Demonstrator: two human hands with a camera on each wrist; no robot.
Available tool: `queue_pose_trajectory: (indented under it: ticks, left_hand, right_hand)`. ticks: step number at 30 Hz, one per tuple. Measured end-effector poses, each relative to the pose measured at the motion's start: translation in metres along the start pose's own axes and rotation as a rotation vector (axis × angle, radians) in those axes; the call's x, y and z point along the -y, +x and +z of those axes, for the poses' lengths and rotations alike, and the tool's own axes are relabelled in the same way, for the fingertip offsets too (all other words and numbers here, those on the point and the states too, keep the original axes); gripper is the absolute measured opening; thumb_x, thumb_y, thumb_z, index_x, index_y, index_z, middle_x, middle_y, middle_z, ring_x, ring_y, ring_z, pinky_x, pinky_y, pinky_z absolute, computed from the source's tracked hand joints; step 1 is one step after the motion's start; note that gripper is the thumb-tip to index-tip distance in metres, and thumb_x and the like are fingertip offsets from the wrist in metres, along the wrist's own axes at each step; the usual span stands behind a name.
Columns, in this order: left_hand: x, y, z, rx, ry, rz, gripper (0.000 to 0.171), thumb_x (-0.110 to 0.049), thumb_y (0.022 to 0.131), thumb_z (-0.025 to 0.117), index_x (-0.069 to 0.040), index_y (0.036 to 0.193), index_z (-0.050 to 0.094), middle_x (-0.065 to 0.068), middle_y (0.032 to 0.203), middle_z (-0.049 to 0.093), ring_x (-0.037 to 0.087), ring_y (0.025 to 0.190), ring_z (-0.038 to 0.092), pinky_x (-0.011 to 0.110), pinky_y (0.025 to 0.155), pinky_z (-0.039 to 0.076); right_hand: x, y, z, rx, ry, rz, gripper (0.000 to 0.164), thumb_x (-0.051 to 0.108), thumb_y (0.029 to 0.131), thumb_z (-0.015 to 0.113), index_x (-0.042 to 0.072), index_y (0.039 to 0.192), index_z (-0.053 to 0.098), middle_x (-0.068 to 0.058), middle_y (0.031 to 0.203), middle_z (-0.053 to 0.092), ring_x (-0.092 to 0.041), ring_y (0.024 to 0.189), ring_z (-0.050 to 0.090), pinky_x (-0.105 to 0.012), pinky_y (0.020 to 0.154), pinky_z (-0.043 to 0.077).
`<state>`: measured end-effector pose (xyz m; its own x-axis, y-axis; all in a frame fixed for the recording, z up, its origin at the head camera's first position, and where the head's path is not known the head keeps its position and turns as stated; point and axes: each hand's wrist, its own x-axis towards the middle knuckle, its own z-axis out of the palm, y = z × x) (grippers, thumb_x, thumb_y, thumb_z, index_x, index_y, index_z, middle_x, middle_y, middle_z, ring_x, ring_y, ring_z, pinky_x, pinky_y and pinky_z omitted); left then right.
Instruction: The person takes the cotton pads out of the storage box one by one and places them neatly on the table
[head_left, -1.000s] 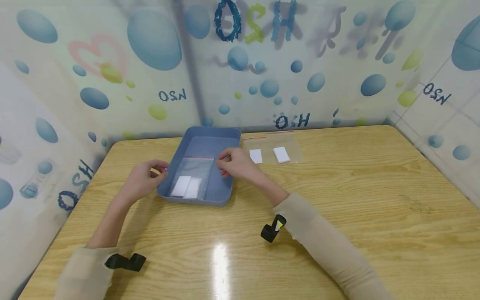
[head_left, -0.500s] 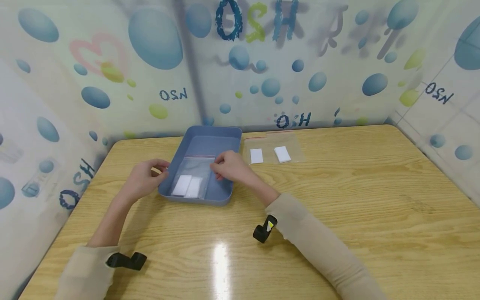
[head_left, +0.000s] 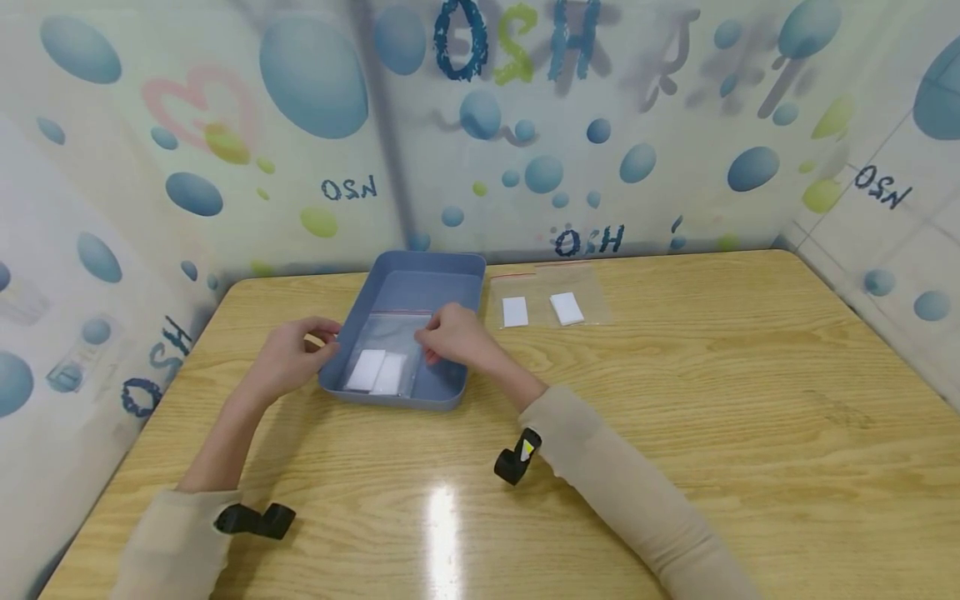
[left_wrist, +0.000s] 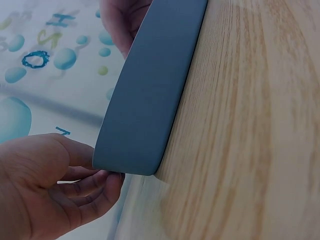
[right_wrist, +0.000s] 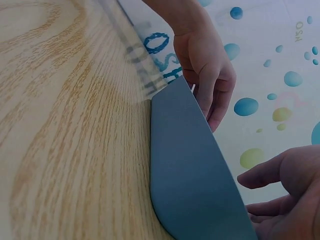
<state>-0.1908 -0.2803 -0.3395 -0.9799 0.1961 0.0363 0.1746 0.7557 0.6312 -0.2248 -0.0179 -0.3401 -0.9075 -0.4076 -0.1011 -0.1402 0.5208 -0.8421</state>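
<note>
A blue-grey plastic tray (head_left: 431, 287) stands on the table. Inside it lies a clear zip bag (head_left: 390, 329) holding two white rectangular cards (head_left: 367, 368). My left hand (head_left: 288, 358) grips the tray's left wall near the front corner; in the left wrist view its fingers (left_wrist: 95, 190) lie against the outside of that corner. My right hand (head_left: 453, 337) hovers over the bag's right edge, fingers loosely bent. In the right wrist view, its upper and lower fingers (right_wrist: 262, 177) stand apart, with nothing visible between them.
Behind and right of the tray lie clear zip bags (head_left: 600, 292) with a white card (head_left: 515, 312) and a small white stack (head_left: 567, 308). The wooden table (head_left: 675, 383) extends far to the right. A printed curtain (head_left: 510, 200) stands behind it.
My right hand has shifted left, from over the tray floor to over the bag's right edge. The left hand, tray and bag look unmoved.
</note>
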Motion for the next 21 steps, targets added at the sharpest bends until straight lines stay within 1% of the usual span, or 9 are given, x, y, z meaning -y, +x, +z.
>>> queue_pose_trajectory:
  ticks: [3,8,13,18,21]
  left_hand:
    - [0.000,0.000,0.000,0.000,0.000,-0.001,0.033,-0.007,0.099,0.059,0.009,0.127,0.060,0.023,0.109,0.064,0.037,0.092,0.068,0.033,0.068,0.051]
    - [-0.001,0.000,0.001,0.006,-0.004,-0.010,0.033,-0.007,0.099,0.059,0.009,0.128,0.060,0.023,0.111,0.064,0.037,0.093,0.068,0.034,0.069,0.052]
    - [-0.001,0.000,0.001,0.006,-0.002,-0.012,0.033,-0.007,0.099,0.059,0.009,0.128,0.060,0.023,0.111,0.063,0.037,0.093,0.068,0.034,0.069,0.052]
    - [0.000,0.000,0.001,0.006,0.002,-0.012,0.034,-0.008,0.099,0.059,0.008,0.129,0.060,0.023,0.111,0.063,0.037,0.093,0.068,0.034,0.069,0.052]
    - [0.000,0.000,0.001,0.009,0.001,-0.017,0.034,-0.009,0.100,0.059,0.008,0.129,0.060,0.023,0.112,0.063,0.036,0.093,0.068,0.035,0.069,0.052]
  right_hand:
    - [0.001,0.001,0.001,0.000,-0.012,0.011,0.028,0.018,0.100,0.062,-0.004,0.091,0.076,-0.010,0.074,0.074,-0.021,0.072,0.074,-0.027,0.082,0.054]
    - [0.002,0.002,0.003,-0.005,-0.005,0.029,0.027,0.017,0.099,0.062,-0.004,0.091,0.076,-0.007,0.070,0.073,-0.018,0.070,0.074,-0.028,0.085,0.054]
    - [0.003,0.003,0.006,-0.026,0.013,0.045,0.027,0.016,0.098,0.063,-0.003,0.086,0.077,-0.009,0.070,0.073,-0.018,0.069,0.073,-0.027,0.086,0.052]
    - [0.003,0.005,0.009,-0.068,0.085,0.051,0.025,0.012,0.098,0.062,-0.004,0.084,0.075,-0.009,0.069,0.072,-0.021,0.067,0.073,-0.025,0.077,0.054]
    - [0.003,0.006,0.013,-0.091,0.128,0.051,0.022,0.011,0.098,0.063,-0.006,0.088,0.074,-0.010,0.069,0.072,-0.021,0.065,0.072,-0.024,0.070,0.056]
